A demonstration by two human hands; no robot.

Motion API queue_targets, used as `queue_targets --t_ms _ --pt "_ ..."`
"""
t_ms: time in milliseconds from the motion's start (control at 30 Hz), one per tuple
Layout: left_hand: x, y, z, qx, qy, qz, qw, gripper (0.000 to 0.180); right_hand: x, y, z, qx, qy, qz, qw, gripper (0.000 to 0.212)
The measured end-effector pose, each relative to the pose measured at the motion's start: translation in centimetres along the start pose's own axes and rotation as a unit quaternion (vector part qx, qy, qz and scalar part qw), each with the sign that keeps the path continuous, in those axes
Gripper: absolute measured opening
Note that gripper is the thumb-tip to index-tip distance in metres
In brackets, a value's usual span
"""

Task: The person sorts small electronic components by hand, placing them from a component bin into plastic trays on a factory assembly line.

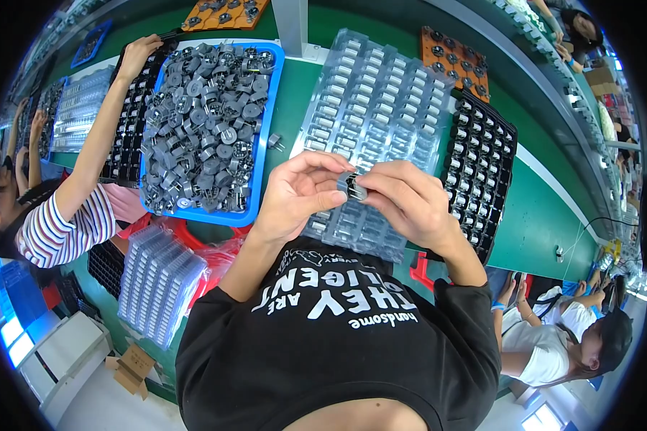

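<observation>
Component (351, 185): above the clear tray (359, 237), likely light and stiff.
Left hand (295, 194): pinching one side.
Right hand (413, 202): pinching the other.
Grey rim (343, 182): seemingly safest hold.
Pins (356, 192): probably bend easily.

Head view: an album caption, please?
Left hand and right hand hold a small grey part over a clear tray, near a blue bin of grey parts.

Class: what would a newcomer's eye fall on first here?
Probably the blue bin, left of centre, heaped with grey parts. Then the left hand and right hand, meeting mid-picture above a clear tray, with a small round part between them. The black tray at right stands out too.
</observation>
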State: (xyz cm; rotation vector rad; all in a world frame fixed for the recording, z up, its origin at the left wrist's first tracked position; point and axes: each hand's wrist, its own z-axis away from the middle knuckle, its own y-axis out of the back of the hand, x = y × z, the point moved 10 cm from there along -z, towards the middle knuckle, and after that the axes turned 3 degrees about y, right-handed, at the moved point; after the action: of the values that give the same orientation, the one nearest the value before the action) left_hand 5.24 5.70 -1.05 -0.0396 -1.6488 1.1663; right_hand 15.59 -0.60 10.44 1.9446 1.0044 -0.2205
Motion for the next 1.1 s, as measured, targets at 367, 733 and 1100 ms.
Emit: queue_targets --t_ms 367,733,1100 --pt "0.2 -0.2 0.0 -0.006 -0.033 -0.043 0.999 0.039 -0.1 -0.4 0.6 -0.007 -0.018 0.029 0.999 0.034" --pt "-1.1 -0.8 0.0 -0.016 0.005 0.004 1.000 0.040 0.4 0.4 2.3 0.031 -0.067 -0.020 0.997 0.033" --pt "-0.7 -0.9 0.3 -0.007 -0.009 -0.022 1.000 0.038 0.0 0.2 2.2 0.028 -0.041 -0.008 0.999 0.032"
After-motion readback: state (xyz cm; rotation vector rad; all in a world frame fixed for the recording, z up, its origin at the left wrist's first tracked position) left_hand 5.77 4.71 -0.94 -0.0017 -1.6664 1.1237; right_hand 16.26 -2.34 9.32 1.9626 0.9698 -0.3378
